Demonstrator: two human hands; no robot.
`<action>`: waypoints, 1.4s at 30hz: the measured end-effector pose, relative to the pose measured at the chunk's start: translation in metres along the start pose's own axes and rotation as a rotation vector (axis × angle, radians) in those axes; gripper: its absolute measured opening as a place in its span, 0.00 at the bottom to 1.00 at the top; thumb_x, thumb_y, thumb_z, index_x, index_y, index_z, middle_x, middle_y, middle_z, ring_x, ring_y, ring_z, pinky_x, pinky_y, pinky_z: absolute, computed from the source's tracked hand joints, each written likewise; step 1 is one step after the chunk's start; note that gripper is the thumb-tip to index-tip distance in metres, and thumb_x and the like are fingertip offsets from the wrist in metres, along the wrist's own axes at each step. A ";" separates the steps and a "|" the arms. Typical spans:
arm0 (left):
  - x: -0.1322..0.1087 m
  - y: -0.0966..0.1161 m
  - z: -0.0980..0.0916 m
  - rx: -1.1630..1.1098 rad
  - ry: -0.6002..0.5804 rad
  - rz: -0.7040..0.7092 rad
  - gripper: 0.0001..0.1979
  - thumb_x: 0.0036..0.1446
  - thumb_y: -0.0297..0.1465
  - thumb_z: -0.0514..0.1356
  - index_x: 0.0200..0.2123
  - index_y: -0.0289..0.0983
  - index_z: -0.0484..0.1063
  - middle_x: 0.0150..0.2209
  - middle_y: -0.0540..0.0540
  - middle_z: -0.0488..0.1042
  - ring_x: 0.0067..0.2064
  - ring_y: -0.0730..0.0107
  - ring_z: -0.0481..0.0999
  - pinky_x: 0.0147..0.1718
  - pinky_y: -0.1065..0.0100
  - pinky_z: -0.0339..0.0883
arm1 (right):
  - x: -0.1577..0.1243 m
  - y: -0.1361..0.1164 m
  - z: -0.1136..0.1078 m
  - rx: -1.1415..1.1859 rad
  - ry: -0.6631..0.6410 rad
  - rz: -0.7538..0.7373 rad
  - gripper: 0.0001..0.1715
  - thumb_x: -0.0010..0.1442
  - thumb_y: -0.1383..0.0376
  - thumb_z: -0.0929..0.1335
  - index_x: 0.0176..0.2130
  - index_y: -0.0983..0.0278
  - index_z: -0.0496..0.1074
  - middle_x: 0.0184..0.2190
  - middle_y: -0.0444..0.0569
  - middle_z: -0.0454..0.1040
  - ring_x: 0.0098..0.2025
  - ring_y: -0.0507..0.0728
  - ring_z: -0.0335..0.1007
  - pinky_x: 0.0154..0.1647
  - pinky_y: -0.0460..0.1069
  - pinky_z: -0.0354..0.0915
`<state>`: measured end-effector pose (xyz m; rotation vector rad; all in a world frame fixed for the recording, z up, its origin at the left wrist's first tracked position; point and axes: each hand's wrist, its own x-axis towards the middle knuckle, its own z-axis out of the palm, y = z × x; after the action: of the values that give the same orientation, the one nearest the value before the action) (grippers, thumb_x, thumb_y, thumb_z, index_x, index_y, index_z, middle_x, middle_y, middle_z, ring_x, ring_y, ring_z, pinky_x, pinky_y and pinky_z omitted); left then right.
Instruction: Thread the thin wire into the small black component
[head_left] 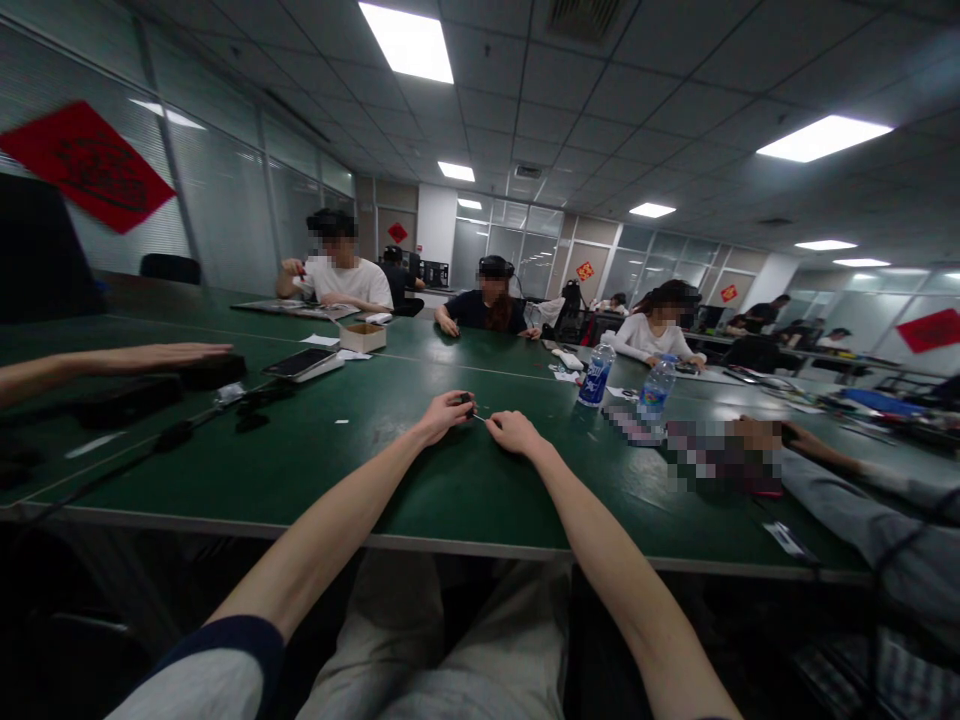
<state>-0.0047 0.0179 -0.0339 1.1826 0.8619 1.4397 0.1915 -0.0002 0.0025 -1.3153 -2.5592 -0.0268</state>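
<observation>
Pinching a small dark object (467, 402) between its fingers, the left hand (446, 416) is holding it low over a green table (315, 470). A thin pale stick (478, 417) is running from it toward the right hand (514, 433), whose grip cannot be told. Water bottles (596, 375) are standing to the right, and a co-worker's open hand (157, 357) is lying flat further left.

Open green tabletop (465, 500) lay in front of the left hand (448, 415) and right hand (516, 433), a clear lane to the table edge; two water bottles (596, 375) stood ahead-right; a co-worker's hand (757, 435) blocked further right; black cables (255, 400) lay left.
</observation>
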 end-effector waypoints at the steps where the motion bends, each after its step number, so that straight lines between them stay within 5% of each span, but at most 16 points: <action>1: 0.000 0.000 0.000 0.005 0.002 0.001 0.21 0.45 0.32 0.68 0.44 0.35 0.71 0.39 0.41 0.75 0.37 0.68 0.77 0.42 0.62 0.70 | 0.000 0.000 0.000 0.006 -0.004 0.005 0.28 0.66 0.50 0.53 0.39 0.61 0.74 0.38 0.50 0.75 0.38 0.55 0.69 0.35 0.45 0.58; 42: -0.006 0.004 0.001 0.082 -0.054 0.039 0.22 0.40 0.35 0.69 0.41 0.35 0.72 0.41 0.42 0.75 0.40 0.66 0.76 0.42 0.62 0.68 | -0.002 -0.001 -0.003 0.048 -0.044 0.055 0.28 0.65 0.50 0.53 0.41 0.62 0.74 0.39 0.52 0.75 0.39 0.56 0.69 0.36 0.46 0.59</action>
<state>-0.0046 0.0107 -0.0317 1.3002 0.8717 1.4094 0.1926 -0.0029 0.0051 -1.3829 -2.5422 0.0745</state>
